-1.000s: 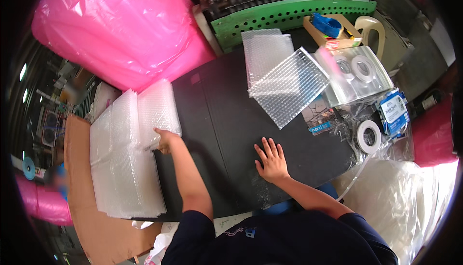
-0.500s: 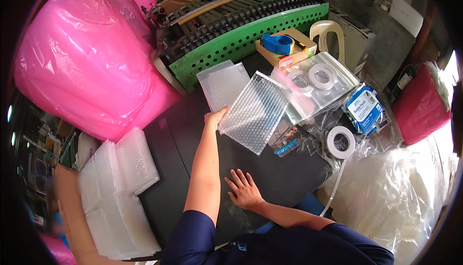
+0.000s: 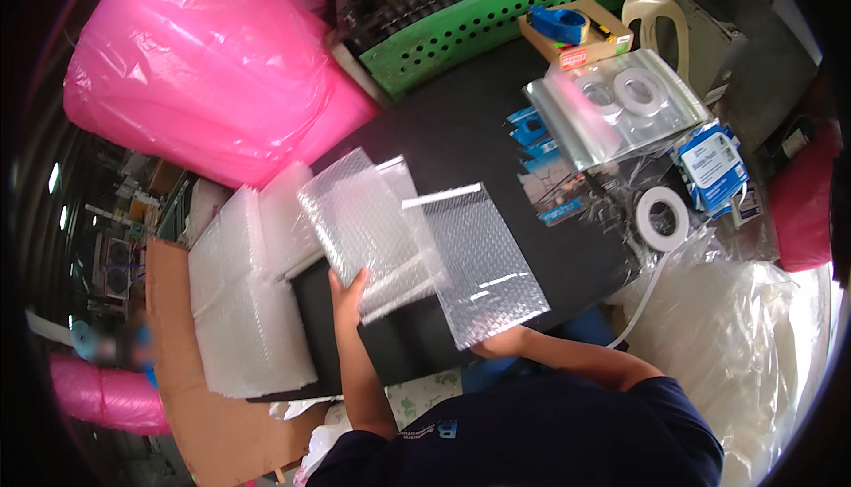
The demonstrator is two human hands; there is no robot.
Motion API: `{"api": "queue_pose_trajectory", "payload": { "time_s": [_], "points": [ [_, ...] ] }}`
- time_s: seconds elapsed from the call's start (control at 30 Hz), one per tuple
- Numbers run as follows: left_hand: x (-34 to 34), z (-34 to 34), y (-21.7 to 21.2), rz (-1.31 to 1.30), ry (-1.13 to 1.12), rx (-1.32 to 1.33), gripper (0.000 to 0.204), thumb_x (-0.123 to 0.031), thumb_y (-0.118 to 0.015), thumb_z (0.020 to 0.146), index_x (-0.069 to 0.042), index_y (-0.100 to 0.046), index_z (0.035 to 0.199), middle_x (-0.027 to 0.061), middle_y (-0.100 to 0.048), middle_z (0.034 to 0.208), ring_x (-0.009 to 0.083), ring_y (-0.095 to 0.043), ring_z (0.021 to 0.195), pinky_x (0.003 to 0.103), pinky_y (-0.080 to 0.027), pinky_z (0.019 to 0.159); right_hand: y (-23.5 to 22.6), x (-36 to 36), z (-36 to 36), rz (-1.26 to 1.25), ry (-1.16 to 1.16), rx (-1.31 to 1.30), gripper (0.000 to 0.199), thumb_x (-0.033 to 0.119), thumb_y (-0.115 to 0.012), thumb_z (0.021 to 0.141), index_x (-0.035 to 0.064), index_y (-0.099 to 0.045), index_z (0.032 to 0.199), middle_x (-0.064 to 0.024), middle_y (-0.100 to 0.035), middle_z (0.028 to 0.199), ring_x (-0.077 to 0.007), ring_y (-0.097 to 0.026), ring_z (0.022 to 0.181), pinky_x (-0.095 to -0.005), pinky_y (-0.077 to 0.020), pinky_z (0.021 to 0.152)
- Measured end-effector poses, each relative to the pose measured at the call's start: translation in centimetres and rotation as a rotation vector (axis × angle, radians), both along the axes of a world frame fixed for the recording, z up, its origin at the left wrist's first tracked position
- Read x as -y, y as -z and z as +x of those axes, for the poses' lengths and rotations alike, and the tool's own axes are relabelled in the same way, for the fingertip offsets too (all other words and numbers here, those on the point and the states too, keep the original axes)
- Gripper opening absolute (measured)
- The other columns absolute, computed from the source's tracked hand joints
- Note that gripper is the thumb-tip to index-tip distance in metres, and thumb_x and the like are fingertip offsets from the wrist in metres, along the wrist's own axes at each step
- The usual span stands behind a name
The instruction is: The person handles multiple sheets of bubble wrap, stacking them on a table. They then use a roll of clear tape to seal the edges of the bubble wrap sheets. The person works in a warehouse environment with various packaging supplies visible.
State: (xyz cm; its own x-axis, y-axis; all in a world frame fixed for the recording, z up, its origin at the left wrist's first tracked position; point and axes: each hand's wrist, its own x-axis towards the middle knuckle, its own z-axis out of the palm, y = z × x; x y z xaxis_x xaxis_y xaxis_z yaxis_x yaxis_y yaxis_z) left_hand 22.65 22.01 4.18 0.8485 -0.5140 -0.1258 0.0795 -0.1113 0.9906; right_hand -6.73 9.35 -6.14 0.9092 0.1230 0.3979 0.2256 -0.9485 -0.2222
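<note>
My left hand (image 3: 349, 294) grips the near left edge of clear bubble pouches (image 3: 368, 212), thumb on top and other fingers hidden beneath. These pouches overlap loosely at a slant, close to a large stack of bubble sheets (image 3: 244, 319) at the left. Before me, a single bubble pouch (image 3: 483, 265) has a pale strip along its far edge. My right hand (image 3: 503, 342) holds its near edge; the fingers are mostly hidden under it. The left side of this pouch meets the others.
Tape rolls (image 3: 640, 91) rest on clear film sleeves (image 3: 567, 124) at the right, and another tape roll (image 3: 661, 218) lies nearer. Behind are a cardboard box (image 3: 612, 48) with a blue tape dispenser (image 3: 558, 24), a green perforated machine rail (image 3: 496, 31) and a big pink roll (image 3: 213, 70).
The bubble pouches have come nearer and leftward with my left hand. My right hand, earlier spread flat on the table, now holds the single pouch. The view has shifted.
</note>
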Motion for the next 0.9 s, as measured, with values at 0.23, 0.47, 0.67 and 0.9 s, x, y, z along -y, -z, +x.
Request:
{"api": "queue_pose_trajectory", "payload": {
  "time_s": [0.23, 0.47, 0.67, 0.9],
  "points": [
    [-11.6, -6.5, 2.3, 0.164, 0.022, -0.039, 0.084, -0.012, -0.077, 0.075, -0.001, -0.023, 0.138, 0.0135, -0.044, 0.131, 0.0221, -0.045, 0.117, 0.034, -0.036, 0.100, -10.2, -0.6, -4.9, 1.150, -0.676, -1.153, 0.051, 0.041, -0.044, 0.097, -0.0004, -0.050, 0.127, -0.0148, -0.056, 0.124, -0.0238, -0.051, 0.117, -0.0324, -0.0373, 0.099],
    [-11.9, -7.3, 3.6, 0.223, -0.011, 0.035, 0.097, -0.015, -0.077, 0.074, 0.001, -0.013, 0.145, 0.0181, -0.032, 0.143, 0.0235, -0.033, 0.130, 0.032, -0.028, 0.106, -13.8, 5.4, -2.8, 1.453, 0.055, -0.209, 0.081, 0.045, -0.069, 0.080, 0.0058, -0.032, 0.141, -0.0207, -0.045, 0.134, -0.0319, -0.043, 0.125, -0.0472, -0.0384, 0.099],
    [-11.8, -7.4, 3.9, 0.430, -0.017, 0.056, 0.102, -0.019, -0.076, 0.076, -0.002, -0.005, 0.147, 0.0197, -0.020, 0.151, 0.0233, -0.024, 0.137, 0.031, -0.024, 0.108, -3.8, 5.6, -1.8, 0.360, 1.038, -0.357, 0.121, 0.050, -0.083, 0.056, 0.0091, -0.013, 0.146, -0.0285, -0.026, 0.142, -0.0435, -0.025, 0.133, -0.0587, -0.0268, 0.102],
    [-13.4, -5.6, 4.1, 0.165, 0.171, -0.019, 0.098, -0.011, -0.074, 0.077, -0.002, -0.006, 0.147, 0.0176, -0.024, 0.150, 0.0217, -0.028, 0.134, 0.030, -0.026, 0.107, -12.8, 11.0, -0.2, 1.245, 0.783, -0.060, 0.028, 0.007, -0.078, 0.066, -0.0007, -0.069, 0.091, -0.0132, -0.061, 0.093, -0.0244, -0.060, 0.084, -0.0327, -0.0469, 0.080]
  ]
}}
